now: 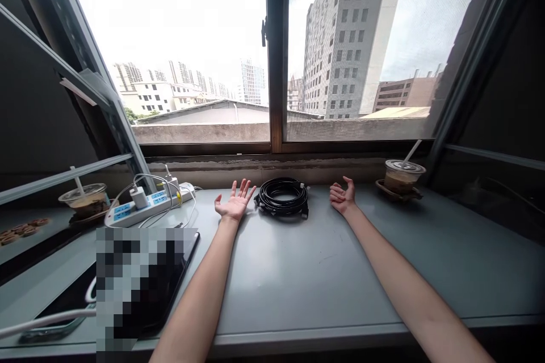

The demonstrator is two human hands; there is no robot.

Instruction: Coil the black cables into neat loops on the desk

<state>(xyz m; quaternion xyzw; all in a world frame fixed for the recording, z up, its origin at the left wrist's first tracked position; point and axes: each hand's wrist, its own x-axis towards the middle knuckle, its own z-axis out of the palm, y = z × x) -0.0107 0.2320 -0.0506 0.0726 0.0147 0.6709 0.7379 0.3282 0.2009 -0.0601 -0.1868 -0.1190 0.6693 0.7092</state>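
A coiled black cable (283,197) lies on the grey table (276,278) near the window, between my two hands. Just left of the coil, my left hand (233,202) rests palm up with its fingers spread and nothing in it. My right hand (343,195) is to the right of the coil, apart from it, palm up with loosely curled fingers and the thumb raised; it holds nothing.
At left are a white power strip (149,205) with plugs and cords, a drink cup (87,198) and a dark tablet-like device (187,255), partly pixelated. Another cup (402,176) stands on a coaster at right. Windows line the back.
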